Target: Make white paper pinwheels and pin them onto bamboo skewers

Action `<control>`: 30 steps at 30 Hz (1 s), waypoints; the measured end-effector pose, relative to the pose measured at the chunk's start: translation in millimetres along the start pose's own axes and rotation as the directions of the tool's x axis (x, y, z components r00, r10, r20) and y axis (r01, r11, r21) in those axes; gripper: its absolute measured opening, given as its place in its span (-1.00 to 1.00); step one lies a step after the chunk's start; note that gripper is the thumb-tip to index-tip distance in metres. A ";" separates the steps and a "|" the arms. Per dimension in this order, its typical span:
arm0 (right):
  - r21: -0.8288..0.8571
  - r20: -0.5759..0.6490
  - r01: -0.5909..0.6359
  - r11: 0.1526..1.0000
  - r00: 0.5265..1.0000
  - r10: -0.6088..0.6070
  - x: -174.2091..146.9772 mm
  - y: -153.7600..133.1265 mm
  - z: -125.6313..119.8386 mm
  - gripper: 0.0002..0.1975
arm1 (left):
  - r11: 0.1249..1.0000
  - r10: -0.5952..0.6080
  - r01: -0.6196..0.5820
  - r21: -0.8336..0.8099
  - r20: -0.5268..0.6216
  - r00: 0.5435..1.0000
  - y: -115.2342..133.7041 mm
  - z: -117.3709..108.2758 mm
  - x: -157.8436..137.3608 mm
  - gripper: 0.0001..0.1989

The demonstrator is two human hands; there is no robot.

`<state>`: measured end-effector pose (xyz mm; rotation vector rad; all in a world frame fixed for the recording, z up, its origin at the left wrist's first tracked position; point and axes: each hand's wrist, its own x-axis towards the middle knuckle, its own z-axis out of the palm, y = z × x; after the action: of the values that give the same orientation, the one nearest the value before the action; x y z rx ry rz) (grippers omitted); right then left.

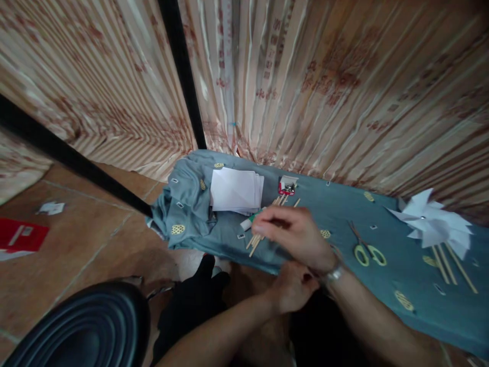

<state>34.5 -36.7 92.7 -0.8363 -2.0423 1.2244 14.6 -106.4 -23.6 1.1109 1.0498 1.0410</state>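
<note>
My right hand [298, 232] hovers above the table's front edge, loosely curled, with a gap between thumb and fingers and nothing visible in it. A silvery band [336, 273] circles my right wrist. Just below it is my left hand [292, 288], its fingers bent closed against the underside of that wrist; what they pinch, if anything, is hidden. Thin wooden sticks [253, 247] lie partly behind my right hand, beside a small green-and-white item [246, 223]. Farther back are a stack of white paper [235, 191] and a small red-and-white box [287, 185] of shiny metal bits.
Scissors [367, 250] with yellow-green handles lie to the right. White paper pinwheels [431, 219] on sticks rest at the far right. A blue-green cloth [328, 204] covers the table. Black poles [187, 76] and a dark round stool [87, 326] stand at left.
</note>
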 end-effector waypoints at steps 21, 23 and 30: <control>-0.727 0.102 -0.001 0.686 0.989 0.110 103.4 86.7 51.8 -0.71 | 0.931 -0.037 -0.106 0.349 0.379 0.924 5.5 2.2 -23.5 -0.72; -0.688 0.029 -0.062 0.723 0.993 0.113 106.3 89.3 48.9 -0.73 | 0.925 -0.038 -0.111 0.363 0.379 0.925 6.3 1.7 -22.7 -0.74; -0.361 -0.222 -0.208 0.909 0.966 0.133 117.1 107.1 31.6 -0.75 | 0.909 -0.006 -0.147 0.389 0.366 0.930 -13.2 4.4 -19.5 -0.78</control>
<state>-39.6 76.8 4.2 -1.2895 -2.1102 0.7974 16.7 -128.0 -33.8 1.6265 0.9530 0.6428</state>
